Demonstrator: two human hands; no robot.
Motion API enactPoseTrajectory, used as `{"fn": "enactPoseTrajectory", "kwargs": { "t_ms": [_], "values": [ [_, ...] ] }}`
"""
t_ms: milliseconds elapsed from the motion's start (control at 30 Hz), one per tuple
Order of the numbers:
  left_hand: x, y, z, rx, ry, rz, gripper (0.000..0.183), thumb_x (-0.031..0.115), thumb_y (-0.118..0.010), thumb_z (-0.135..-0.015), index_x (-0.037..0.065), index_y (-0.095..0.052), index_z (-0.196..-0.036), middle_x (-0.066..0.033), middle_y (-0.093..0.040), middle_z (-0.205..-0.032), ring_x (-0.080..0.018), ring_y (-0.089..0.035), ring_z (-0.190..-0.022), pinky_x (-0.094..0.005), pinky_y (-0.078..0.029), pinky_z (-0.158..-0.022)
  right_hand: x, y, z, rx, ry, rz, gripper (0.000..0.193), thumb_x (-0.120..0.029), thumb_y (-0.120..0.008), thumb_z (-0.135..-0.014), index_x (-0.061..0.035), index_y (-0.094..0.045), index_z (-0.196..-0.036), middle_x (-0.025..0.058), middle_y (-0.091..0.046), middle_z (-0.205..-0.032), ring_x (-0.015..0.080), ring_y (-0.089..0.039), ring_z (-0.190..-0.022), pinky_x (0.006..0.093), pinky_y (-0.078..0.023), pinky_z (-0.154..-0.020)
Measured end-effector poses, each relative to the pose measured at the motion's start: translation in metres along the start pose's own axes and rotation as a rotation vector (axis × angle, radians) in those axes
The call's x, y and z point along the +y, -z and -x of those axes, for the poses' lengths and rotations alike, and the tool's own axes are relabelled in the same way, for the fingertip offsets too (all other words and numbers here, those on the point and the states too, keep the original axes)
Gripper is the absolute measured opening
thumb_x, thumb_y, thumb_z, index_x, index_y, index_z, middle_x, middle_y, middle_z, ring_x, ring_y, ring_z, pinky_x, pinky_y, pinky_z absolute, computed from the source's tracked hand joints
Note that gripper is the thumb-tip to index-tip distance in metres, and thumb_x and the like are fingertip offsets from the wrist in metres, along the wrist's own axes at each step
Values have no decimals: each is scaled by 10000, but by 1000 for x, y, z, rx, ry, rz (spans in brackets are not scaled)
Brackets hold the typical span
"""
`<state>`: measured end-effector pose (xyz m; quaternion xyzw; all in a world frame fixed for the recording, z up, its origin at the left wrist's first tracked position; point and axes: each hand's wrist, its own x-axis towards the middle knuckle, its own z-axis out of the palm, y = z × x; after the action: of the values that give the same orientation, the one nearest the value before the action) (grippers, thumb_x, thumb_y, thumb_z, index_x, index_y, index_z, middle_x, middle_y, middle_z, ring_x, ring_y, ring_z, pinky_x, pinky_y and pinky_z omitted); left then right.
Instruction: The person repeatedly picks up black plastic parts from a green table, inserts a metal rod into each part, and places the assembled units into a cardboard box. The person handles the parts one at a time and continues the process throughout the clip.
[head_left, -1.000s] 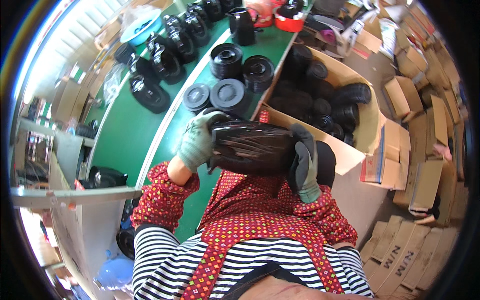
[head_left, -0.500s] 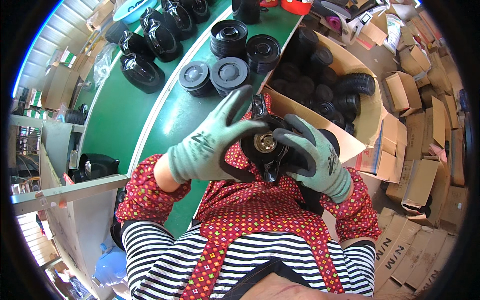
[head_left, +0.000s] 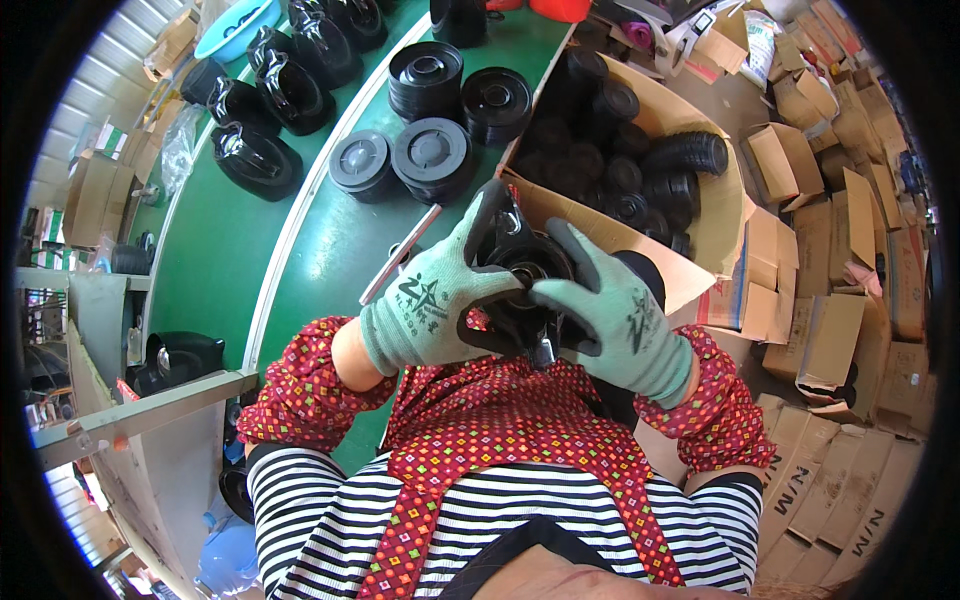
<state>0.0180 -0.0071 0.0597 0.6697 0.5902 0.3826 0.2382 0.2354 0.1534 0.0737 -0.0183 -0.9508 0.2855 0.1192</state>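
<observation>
In front of my chest, a glossy black plastic housing [head_left: 535, 252] with a round recess in its middle is held between both hands. My left hand [head_left: 432, 298], in a pale green glove with dark fingertips, is closed around its left side, the index finger stretched up along its upper end. My right hand [head_left: 622, 318], gloved alike, grips the right side. Both thumbs, or fingertips beside them, meet over the recess and hide most of it. On the green table, just past my left hand, lies a thin greyish bar [head_left: 400, 255] with a reddish edge.
Stacks of black round discs [head_left: 432, 150] stand on the green table [head_left: 310, 270]. Several glossy black housings [head_left: 256, 160] sit farther left, near a light blue basin [head_left: 237, 28]. A cardboard box [head_left: 735, 205] of black round parts adjoins the table's right. Cartons [head_left: 840, 330] crowd the right side.
My fingertips have moved over the recess, where a metallic ring showed before. The thin bar, hidden earlier, now shows beside my left hand. The whole view has shifted slightly.
</observation>
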Motion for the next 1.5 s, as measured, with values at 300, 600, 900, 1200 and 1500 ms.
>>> {"fn": "enactPoseTrajectory", "kwargs": {
  "t_ms": [300,600,900,1200,1500],
  "values": [
    [17,-56,26,438,-101,-40,628,289,-1009,-595,98,-758,-1138,-388,-300,-1638,-542,-412,-1494,-557,-394,-1182,94,-47,25,175,-315,-661,575,-186,-733,-962,11,-526,-1461,210,-586,-1452,318,-600,-1308,422,-467,-1138],
    [-16,-134,71,388,345,551,404,61,-751,-957,18,-626,-1338,-80,-694,-1265,-174,-668,-1125,-343,-536,-999,102,-38,57,706,-517,-505,274,-163,-692,-1021,11,-715,-1231,103,-738,-1197,220,-690,-1106,349,-545,-986],
    [-85,-42,92,354,443,-304,825,136,-855,-828,74,-479,-1560,-217,-601,-1415,-351,-677,-1189,-429,-556,-1015,94,-77,28,463,-473,-135,142,-128,-760,-897,5,-711,-896,165,-713,-928,376,-689,-890,434,-542,-791],
    [-164,-14,118,52,602,-303,727,68,-734,-904,117,-484,-1585,-227,-686,-1304,-423,-677,-1159,-445,-545,-987,79,-60,43,383,-417,-685,147,-98,-759,-916,10,-781,-1013,147,-697,-1044,284,-681,-956,362,-531,-881],
    [-5,21,-21,22,757,158,634,-65,-666,-937,8,-522,-1550,-200,-725,-1157,-221,-707,-954,-357,-554,-823,98,14,-20,374,81,-47,462,-230,-772,-855,-103,-732,-1297,128,-685,-1211,368,-595,-1244,520,-427,-1135]
  ]
}}
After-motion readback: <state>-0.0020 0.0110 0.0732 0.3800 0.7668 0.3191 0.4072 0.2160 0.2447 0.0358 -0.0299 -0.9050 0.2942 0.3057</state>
